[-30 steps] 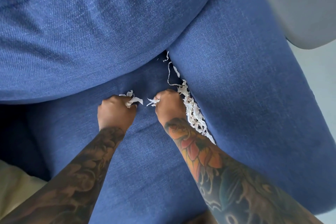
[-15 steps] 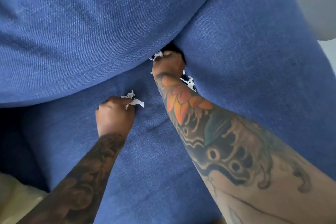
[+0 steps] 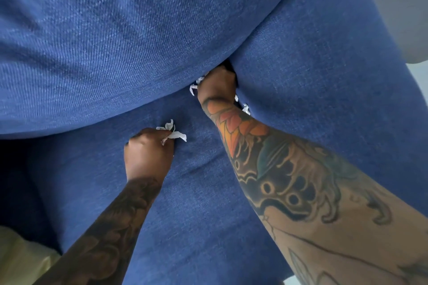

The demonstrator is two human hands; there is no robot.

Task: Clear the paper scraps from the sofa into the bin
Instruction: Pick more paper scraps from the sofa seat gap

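Observation:
I look down on a blue fabric sofa (image 3: pixel 208 227). My left hand (image 3: pixel 148 155) rests as a fist on the seat and grips white paper scraps (image 3: pixel 172 133) that stick out past its knuckles. My right hand (image 3: pixel 216 85) is pushed into the dark gap where the back cushion meets the armrest. Its fingers are curled round more white scraps (image 3: pixel 194 87), which show at its left side. A few scraps (image 3: pixel 246 109) lie along the seam beside my right wrist. My right forearm hides the rest of the seam. No bin is in view.
The big back cushion (image 3: pixel 139 41) fills the top of the view and the armrest (image 3: pixel 335 88) runs down the right. A pale yellow-green surface (image 3: pixel 20 259) shows at the bottom left. A grey surface (image 3: pixel 398 7) shows at the top right.
My right hand has gone from the seat up along the seam into the gap at the cushion corner. The long line of scraps is now covered by my forearm. My left hand stayed put.

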